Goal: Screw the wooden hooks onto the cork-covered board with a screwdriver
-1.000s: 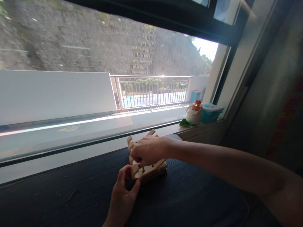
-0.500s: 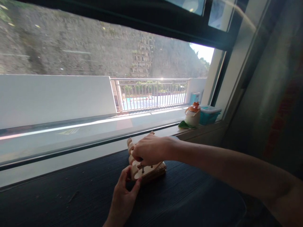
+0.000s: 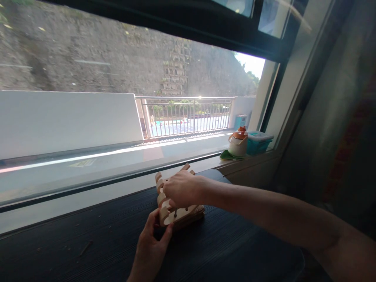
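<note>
A light wooden piece with scalloped, curved edges lies on the dark tabletop near the window. Dark peg-like parts stand in its pale top. Its near left corner is held between the thumb and fingers of my left hand. From the right, my right hand reaches across the middle of the wooden piece, back of the hand up and fingers curled down. Whatever those fingertips hold or press is hidden beneath the hand.
On the sill at the right stand a white bottle with an orange top, a green leaf-shaped item and a teal box with a clear lid. The window frame runs behind the dark table.
My right hand has shifted slightly on the wooden piece, and more of a dark peg shows below it. My left hand keeps its hold. The view has moved a little.
</note>
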`<move>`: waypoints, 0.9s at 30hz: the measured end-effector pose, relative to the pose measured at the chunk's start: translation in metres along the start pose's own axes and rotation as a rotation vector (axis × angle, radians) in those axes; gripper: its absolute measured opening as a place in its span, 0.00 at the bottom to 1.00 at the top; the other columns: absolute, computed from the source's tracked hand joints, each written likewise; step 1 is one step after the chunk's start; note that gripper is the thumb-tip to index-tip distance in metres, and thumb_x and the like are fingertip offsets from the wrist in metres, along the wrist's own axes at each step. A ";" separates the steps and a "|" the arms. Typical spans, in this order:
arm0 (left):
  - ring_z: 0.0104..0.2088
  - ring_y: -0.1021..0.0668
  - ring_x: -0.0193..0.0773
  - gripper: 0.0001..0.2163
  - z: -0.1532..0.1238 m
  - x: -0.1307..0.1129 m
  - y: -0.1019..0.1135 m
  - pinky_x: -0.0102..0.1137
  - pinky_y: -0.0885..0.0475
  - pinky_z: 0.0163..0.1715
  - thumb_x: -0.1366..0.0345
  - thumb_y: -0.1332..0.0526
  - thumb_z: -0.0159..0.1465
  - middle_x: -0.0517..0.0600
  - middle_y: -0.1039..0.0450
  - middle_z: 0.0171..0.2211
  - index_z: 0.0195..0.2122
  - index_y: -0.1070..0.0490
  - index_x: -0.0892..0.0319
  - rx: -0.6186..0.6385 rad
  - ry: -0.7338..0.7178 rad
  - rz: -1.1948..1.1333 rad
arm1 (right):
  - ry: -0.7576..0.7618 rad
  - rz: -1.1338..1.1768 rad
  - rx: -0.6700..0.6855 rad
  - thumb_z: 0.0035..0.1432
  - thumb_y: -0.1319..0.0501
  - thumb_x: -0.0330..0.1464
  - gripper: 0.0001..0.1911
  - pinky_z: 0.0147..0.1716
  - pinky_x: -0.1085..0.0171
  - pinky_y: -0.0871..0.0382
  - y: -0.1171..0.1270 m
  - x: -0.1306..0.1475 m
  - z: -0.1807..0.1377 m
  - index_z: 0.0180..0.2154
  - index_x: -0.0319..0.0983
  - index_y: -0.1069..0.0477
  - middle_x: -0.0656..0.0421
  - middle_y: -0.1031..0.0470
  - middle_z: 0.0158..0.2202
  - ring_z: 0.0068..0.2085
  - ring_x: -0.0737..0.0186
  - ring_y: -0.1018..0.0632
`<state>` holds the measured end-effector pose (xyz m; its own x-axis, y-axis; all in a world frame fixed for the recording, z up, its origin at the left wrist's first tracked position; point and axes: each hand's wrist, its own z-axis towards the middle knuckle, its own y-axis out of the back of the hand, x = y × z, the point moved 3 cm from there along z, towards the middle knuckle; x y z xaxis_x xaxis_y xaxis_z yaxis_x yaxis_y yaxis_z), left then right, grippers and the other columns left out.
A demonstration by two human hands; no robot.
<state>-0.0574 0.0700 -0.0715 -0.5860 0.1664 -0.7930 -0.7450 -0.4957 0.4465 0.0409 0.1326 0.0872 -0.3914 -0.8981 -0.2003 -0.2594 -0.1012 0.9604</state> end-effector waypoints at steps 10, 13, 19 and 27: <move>0.35 0.22 0.39 0.17 -0.002 0.002 0.001 0.32 0.26 0.36 0.54 0.41 0.55 0.48 0.24 0.36 0.44 0.35 0.55 0.024 0.030 0.007 | 0.180 0.098 0.085 0.54 0.42 0.28 0.10 0.38 0.64 0.36 0.010 0.003 -0.009 0.38 0.38 0.25 0.55 0.24 0.41 0.43 0.59 0.26; 0.36 0.22 0.39 0.18 -0.002 0.003 0.000 0.33 0.26 0.37 0.54 0.41 0.55 0.48 0.24 0.37 0.44 0.35 0.54 0.021 0.038 0.006 | 0.196 0.129 -0.009 0.55 0.44 0.29 0.11 0.36 0.64 0.37 -0.002 -0.002 -0.003 0.38 0.37 0.26 0.54 0.24 0.41 0.42 0.59 0.26; 0.37 0.22 0.39 0.18 0.000 0.002 -0.002 0.33 0.26 0.38 0.55 0.41 0.56 0.48 0.24 0.40 0.46 0.36 0.54 0.040 0.025 0.000 | -0.038 0.157 -0.101 0.57 0.48 0.38 0.15 0.32 0.60 0.36 -0.004 -0.010 -0.002 0.40 0.38 0.28 0.53 0.23 0.38 0.39 0.53 0.24; 0.38 0.21 0.40 0.17 -0.001 -0.001 0.000 0.33 0.26 0.37 0.56 0.41 0.55 0.48 0.23 0.38 0.45 0.35 0.54 0.020 0.000 -0.001 | 0.068 0.062 -0.035 0.53 0.41 0.36 0.13 0.31 0.63 0.36 0.012 -0.003 -0.013 0.41 0.41 0.27 0.55 0.24 0.39 0.39 0.56 0.25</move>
<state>-0.0566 0.0691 -0.0713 -0.5854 0.1664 -0.7935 -0.7514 -0.4788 0.4540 0.0506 0.1282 0.1019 -0.3450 -0.9298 -0.1278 -0.2046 -0.0584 0.9771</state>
